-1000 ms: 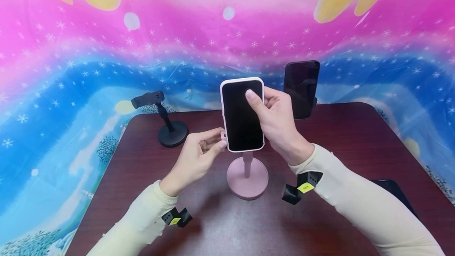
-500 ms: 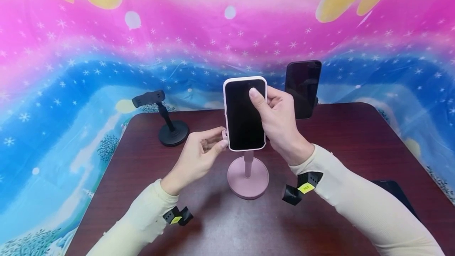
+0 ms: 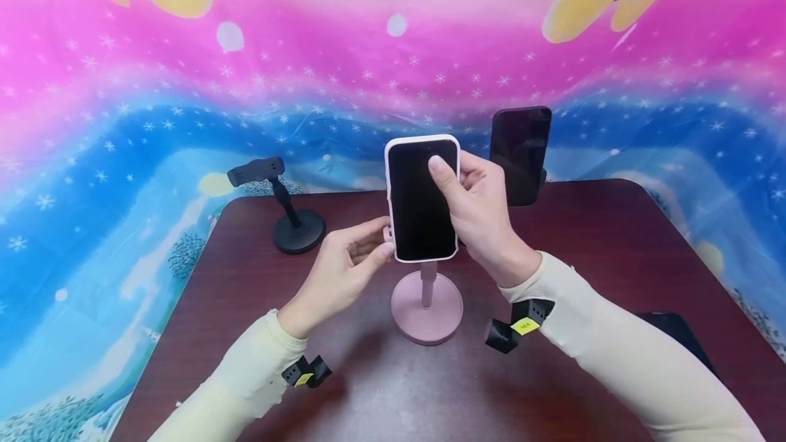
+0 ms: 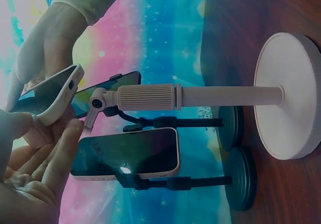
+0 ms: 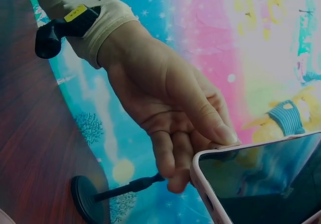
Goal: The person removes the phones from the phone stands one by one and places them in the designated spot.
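Note:
A smartphone (image 3: 424, 196) in a pale case stands upright at the head of the pink phone stand (image 3: 427, 309), its dark screen facing me. My right hand (image 3: 482, 207) grips the phone's right side, thumb lying across the screen. At the lower left edge, my left hand (image 3: 338, 264) pinches the stand's small pink clamp (image 4: 37, 133) between thumb and fingers. The stand's pivot joint (image 4: 98, 102) and ribbed neck (image 4: 145, 97) show below the phone in the left wrist view. Right-hand fingers behind the phone are hidden in the head view.
A black phone stand (image 3: 297, 230) with nothing in its holder is at the back left. Another phone (image 3: 522, 155) stands upright at the back right. A flat black object (image 3: 675, 333) lies partly under the right sleeve. A patterned cloth (image 3: 344, 87) hangs behind the dark table (image 3: 245, 319).
The phone shifts very slightly right, then stays nearly in place. Both hands keep their hold; the small shifts across the whole view come with the head camera.

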`<state>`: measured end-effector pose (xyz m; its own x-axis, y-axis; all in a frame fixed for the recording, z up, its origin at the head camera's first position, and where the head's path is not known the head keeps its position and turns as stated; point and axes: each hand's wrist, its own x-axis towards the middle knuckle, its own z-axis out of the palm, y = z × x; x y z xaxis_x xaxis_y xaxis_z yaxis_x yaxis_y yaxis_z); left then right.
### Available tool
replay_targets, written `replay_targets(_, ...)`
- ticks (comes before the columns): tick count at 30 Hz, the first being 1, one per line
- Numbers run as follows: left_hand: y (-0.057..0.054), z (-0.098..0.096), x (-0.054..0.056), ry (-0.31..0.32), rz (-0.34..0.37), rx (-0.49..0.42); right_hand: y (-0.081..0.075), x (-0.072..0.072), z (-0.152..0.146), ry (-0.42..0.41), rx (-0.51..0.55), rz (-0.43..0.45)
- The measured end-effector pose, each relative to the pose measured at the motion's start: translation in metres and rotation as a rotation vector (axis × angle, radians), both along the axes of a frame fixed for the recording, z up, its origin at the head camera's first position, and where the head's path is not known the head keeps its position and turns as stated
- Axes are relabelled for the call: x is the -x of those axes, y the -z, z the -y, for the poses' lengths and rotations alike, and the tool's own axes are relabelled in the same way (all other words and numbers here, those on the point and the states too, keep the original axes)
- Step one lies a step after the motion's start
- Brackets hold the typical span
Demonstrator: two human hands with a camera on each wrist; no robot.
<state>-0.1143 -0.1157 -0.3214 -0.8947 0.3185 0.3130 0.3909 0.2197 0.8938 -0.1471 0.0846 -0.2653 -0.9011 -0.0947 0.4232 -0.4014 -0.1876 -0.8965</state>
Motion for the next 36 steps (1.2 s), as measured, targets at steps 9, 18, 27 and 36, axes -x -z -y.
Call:
replay_targets(9,0.0018,-0.0015,0.0021,0.031,-0.024,-0.004,0.0000,0.0003,0.0010,0.008,-0.002,0.002)
replay_targets(18,-0.0019,-0.0026,-0.0013,0.016,-0.037,0.046,-0.0022,0.0023,0.0000,0.008,-0.010,0.012)
replay_targets(27,-0.0020,-0.0020,-0.0007,0.017,-0.029,0.055,-0.0058,0.0018,0.0009,0.022,-0.013,0.022)
replay_targets(36,-0.0020,-0.0007,-0.0002,0.015,-0.066,0.073,-0.0082,0.0027,0.0018,0.004,-0.014,0.019)
